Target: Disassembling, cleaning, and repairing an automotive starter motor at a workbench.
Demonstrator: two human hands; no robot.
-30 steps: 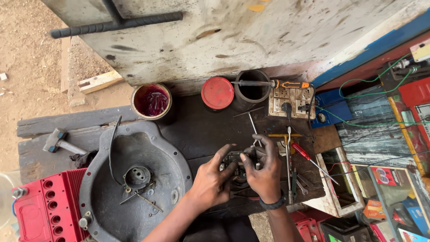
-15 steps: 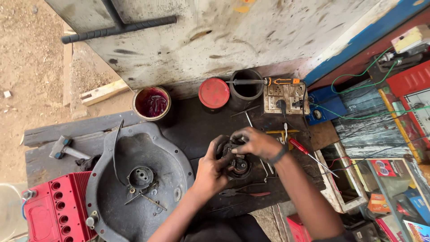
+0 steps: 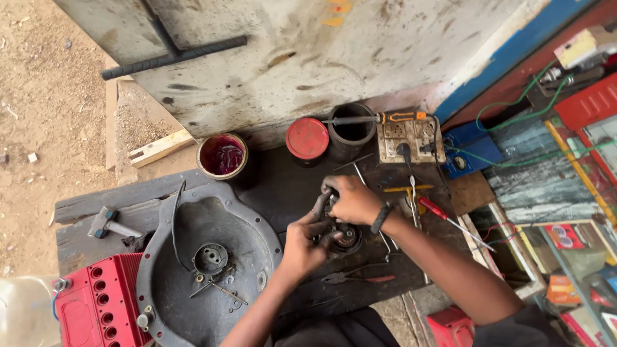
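Gripping from both sides: left hand [image 3: 302, 243] wraps the near-left of a small dark round motor part [image 3: 344, 236] on the workbench [image 3: 283, 186], right hand [image 3: 350, 200] closed over its far top. Slip risk: greasy, and pliers [image 3: 350, 277] just below the grip could snag. Axis looks vertical, round face up; mostly hidden.

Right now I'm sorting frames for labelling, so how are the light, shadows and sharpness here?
Head view: even daylight, soft shadows, no strong glare; the left hand, right hand and the dark part they grip read fairly sharp, though the part's detail sinks into dark grime; the pale thing at the lower left corner is blurred; edges bow slightly, wide-lens style.
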